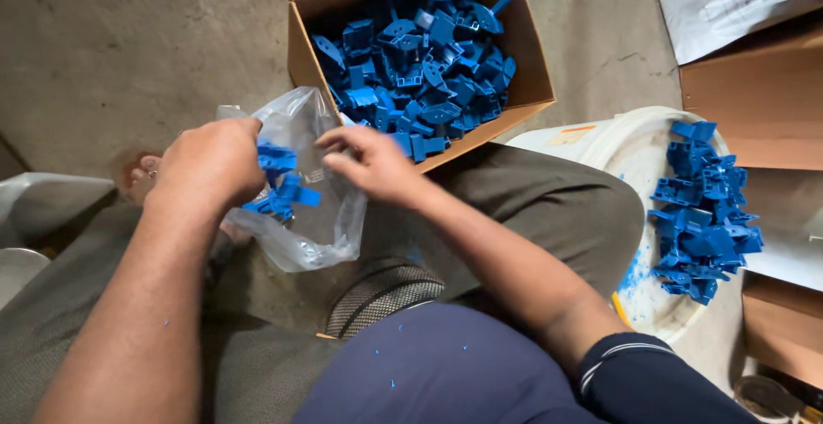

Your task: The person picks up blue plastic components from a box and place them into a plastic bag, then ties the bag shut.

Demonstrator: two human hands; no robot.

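The left hand [210,162] was curled around a few blue parts [279,186], gripping them at the mouth of a clear bag [313,231]. The right hand [373,162] pinched the bag's upper edge between thumb and fingers, holding it open just beside the left hand. The bag hung over the person's lap, above grey trousers, with the blue parts partly inside it.

Just behind the hands, a box [523,55] rested tilted against the right knee, filled with more loose blue pieces [420,55]. To the right, well apart from the hands, a white bucket lid [630,154] carried a stack [703,210] of the same blue pieces, with blue flecks scattered beside it. Brown cartons [754,107] lay further right. The floor [111,55] was bare concrete, and a foot showed near the left hand.
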